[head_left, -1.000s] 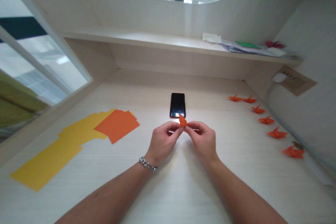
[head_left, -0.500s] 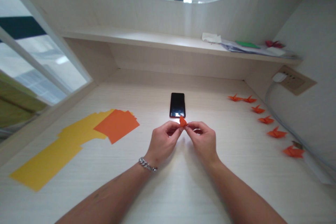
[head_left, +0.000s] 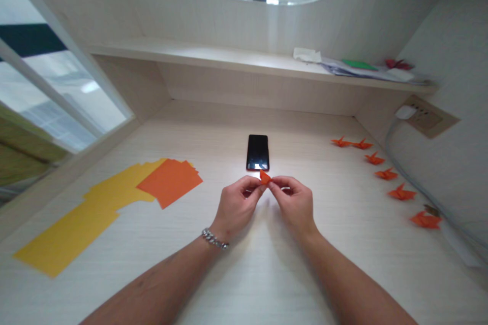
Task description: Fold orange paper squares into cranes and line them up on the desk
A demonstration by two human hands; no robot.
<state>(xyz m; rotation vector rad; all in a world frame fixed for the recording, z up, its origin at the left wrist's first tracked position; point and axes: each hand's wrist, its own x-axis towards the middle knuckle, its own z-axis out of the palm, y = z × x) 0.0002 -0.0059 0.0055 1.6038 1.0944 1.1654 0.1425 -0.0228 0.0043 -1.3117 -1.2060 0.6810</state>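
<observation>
Both hands meet over the middle of the bench, fingertips pinched from either side on a small folded orange paper piece [head_left: 264, 177]. The left hand [head_left: 237, 206], with a metal bracelet [head_left: 215, 239] at the wrist, grips it from the left, and the right hand [head_left: 294, 203] grips it from the right, so the piece sits just above the bench between the two thumbs. How far the fold has got is too small to tell.

Just beyond the paper, a bit farther away, lies a black phone [head_left: 258, 152], face up with a bit of glare on its near end. Off to the left there's a fan of orange paper sheets [head_left: 170, 181] resting on top of a spread of yellow paper sheets [head_left: 80, 218]. Along the right side runs a curved row of six finished orange origami figures [head_left: 386, 174], well apart from the hands. Up on the shelf [head_left: 213, 58] at the far right sits a stack of papers [head_left: 358, 69] with a dark red origami piece [head_left: 398, 64] on it.
</observation>
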